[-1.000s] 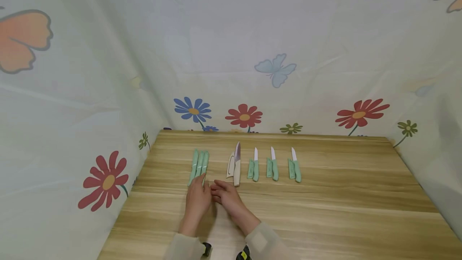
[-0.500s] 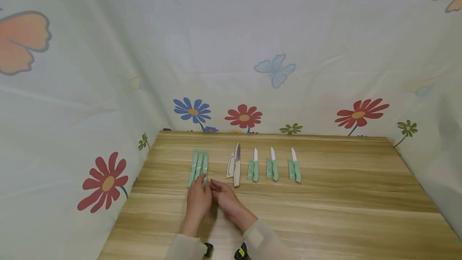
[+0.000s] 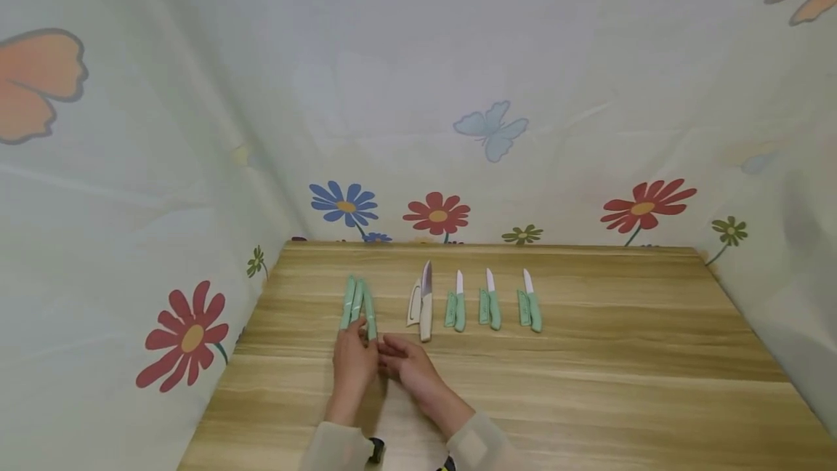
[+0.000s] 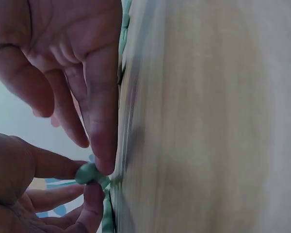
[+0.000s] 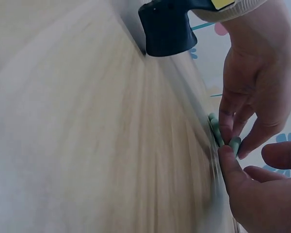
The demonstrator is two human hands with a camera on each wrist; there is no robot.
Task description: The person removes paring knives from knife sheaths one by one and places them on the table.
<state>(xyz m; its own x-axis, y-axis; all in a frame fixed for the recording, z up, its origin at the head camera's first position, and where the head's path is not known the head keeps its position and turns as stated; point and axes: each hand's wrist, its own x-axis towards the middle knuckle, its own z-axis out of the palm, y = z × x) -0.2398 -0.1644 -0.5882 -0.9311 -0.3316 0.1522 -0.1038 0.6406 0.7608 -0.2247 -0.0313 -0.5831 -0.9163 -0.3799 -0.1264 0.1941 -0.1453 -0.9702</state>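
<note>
Three green sheathed knives lie side by side at the left in the head view. My left hand [image 3: 354, 363] [image 4: 14, 170] [image 5: 262, 82] pinches the handle end of the rightmost sheathed knife [image 3: 370, 311] [image 4: 89, 174] [image 5: 235, 144] between thumb and fingers. Its top leans left against the middle sheathed knife [image 3: 357, 299]; the leftmost sheathed knife [image 3: 349, 301] lies beside that. Close on the right is my right hand [image 3: 420, 378] [image 4: 82, 58] [image 5: 262, 196], fingers extended and a fingertip touching the pinched end.
A bare-bladed cream knife [image 3: 426, 304] lies beside its cream sheath [image 3: 415, 304]. Farther right are three bare-bladed green knives, such as the end one [image 3: 534, 307], each with a green sheath on its left. A patterned cloth [image 3: 392, 93] stands behind the wooden table [image 3: 588, 384].
The rightmost sheathed knife's handle end has swung right and toward me, apart from the other two, with my left hand pinching it. The head view has shifted slightly.
</note>
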